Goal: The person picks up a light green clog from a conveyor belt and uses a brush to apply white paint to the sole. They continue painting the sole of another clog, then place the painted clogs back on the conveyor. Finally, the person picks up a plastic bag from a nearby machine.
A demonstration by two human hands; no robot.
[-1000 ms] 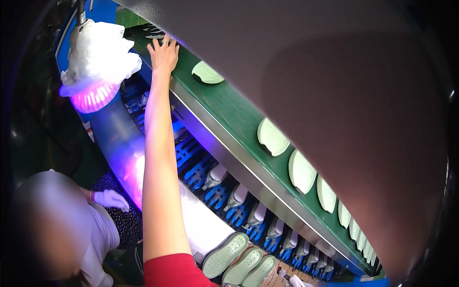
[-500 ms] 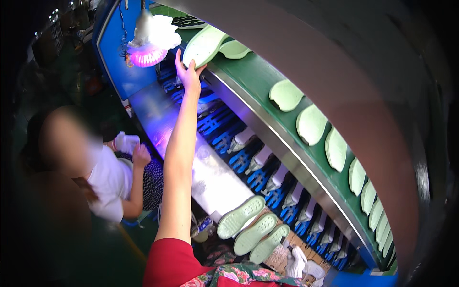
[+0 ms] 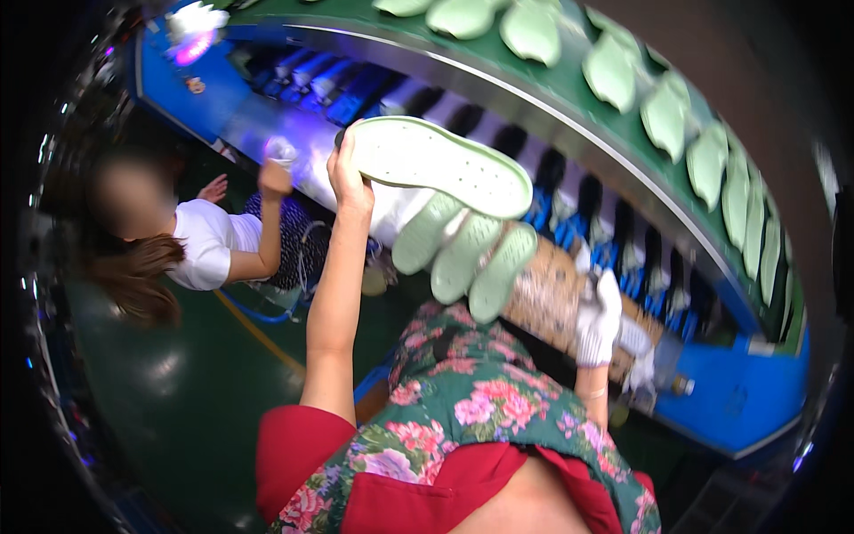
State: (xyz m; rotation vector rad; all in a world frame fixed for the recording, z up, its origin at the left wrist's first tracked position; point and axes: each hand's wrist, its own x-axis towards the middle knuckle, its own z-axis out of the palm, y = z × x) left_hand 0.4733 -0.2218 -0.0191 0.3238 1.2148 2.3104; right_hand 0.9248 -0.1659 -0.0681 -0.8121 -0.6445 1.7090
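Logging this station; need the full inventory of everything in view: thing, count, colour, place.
held sole: 1, pale green, upper middle
loose soles: 3, green, side by side below held sole
shelf: 1, green, top to right
shelf soles: about ten, pale green, along shelf
holders: many, blue, row below shelf
board: 1, brown, right of loose soles
lamp: 1, pink-white glow, top left
co-worker: 1, white top, left
floor: green, lower left
apron: 1, green floral, bottom middle
left hand: 1, bare, gripping held sole's left end
right hand: 1, white-gloved, by board; grip unclear
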